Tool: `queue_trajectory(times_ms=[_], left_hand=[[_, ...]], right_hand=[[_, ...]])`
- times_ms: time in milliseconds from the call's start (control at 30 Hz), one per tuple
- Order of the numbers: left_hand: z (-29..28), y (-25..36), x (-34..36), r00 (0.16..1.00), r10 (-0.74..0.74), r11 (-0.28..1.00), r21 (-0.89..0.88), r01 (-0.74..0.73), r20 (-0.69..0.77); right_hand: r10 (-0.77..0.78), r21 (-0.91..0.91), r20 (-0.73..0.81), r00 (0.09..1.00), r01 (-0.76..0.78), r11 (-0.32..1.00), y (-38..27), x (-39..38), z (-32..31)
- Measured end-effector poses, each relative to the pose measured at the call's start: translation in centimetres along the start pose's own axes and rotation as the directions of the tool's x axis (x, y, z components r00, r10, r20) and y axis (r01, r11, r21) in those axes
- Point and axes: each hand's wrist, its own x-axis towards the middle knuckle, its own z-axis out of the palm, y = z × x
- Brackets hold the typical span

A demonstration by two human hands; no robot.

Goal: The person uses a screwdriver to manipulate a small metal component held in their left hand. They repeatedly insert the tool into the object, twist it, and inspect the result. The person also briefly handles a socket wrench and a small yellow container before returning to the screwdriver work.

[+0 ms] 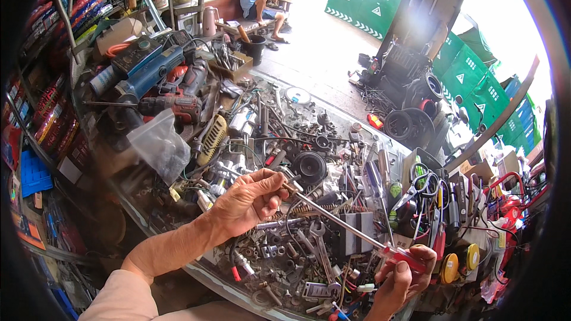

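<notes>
My right hand [404, 279], at the lower right, is wrapped around the red handle of a long screwdriver [345, 223]. Its steel shaft slants up and left across the bench toward my left hand [253, 199]. There my left thumb and fingers close in a pinch at a small brownish metal piece [291, 188] by the shaft's tip; its exact kind is too small to tell. Beneath the shaft lie a coil spring [333, 207] and a dark ridged block [357, 233]. Open-ended wrenches [321, 249] rest just below, among loose bolts and fittings.
Metal parts crowd the bench around a black round part [309, 167]. Power drills [172, 106] and a clear plastic bag [159, 145] are at left. Scissors [416, 184] stand in a holder at right. A person [259, 3] sits far back near green barriers [363, 3].
</notes>
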Motion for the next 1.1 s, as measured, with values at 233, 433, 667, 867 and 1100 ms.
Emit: queue_trajectory(times_ms=[233, 433, 667, 867, 1100], left_hand=[[-0.1, -0.1, 0.1, 1.0, 0.006, 1.0, -0.004, -0.006, -0.008], [-0.3, -0.3, 0.2, 1.0, 0.01, 1.0, -0.01, -0.01, 0.016], [0.0, -0.1, -0.1, 1.0, -0.007, 1.0, 0.004, 0.007, 0.008], [0.0, -0.1, -0.1, 0.999, -0.006, 1.0, 0.001, 0.006, 0.04], [0.9, 0.1, -0.5, 0.997, 0.073, 0.988, 0.137, -0.078, 0.038]], right_hand=[[0.162, -0.011, 0.056, 0.985, -0.162, 0.987, 0.7, 0.1, -2.3], [0.069, -0.007, 0.084, 0.994, -0.069, 0.998, -0.3, 0.3, -0.7], [0.062, -0.107, -0.038, 0.997, -0.066, 0.992, 1.3, -0.1, -2.3], [0.043, -0.041, -0.049, 0.998, -0.045, 0.998, 0.7, 0.4, -1.2], [0.204, 0.023, -0.037, 0.978, -0.203, 0.979, 1.1, 0.7, -2.2]])
